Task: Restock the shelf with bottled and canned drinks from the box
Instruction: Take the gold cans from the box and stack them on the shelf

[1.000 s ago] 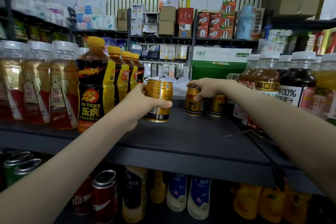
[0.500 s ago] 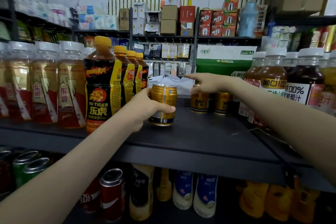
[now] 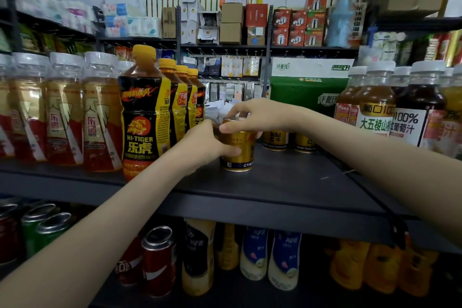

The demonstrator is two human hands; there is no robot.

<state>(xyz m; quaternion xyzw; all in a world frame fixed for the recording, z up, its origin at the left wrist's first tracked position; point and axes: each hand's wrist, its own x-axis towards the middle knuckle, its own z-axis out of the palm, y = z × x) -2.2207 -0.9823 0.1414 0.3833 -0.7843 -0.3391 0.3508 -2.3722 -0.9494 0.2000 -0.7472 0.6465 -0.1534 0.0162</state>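
Observation:
A gold drink can (image 3: 240, 151) stands on the dark shelf board (image 3: 287, 182), just right of the Hi-Tiger bottles. My left hand (image 3: 203, 146) grips its side, thumb across the front. From the right, my right hand (image 3: 252, 117) reaches over and pinches the can's top rim with thumb and fingers. Two more gold cans (image 3: 275, 140) (image 3: 305, 144) stand further back on the same shelf, partly hidden behind my right wrist. The box is out of view.
Hi-Tiger bottles (image 3: 145, 117) and clear-capped tea bottles (image 3: 100, 117) fill the shelf's left; juice bottles (image 3: 375, 112) crowd the right. A green and white carton (image 3: 307, 85) stands behind. Below are cola cans (image 3: 158, 260) and more bottles. Bare shelf lies in front of the cans.
My right hand let go of the rear can and came left onto the top of the can in my left hand. That can now stands on the shelf.

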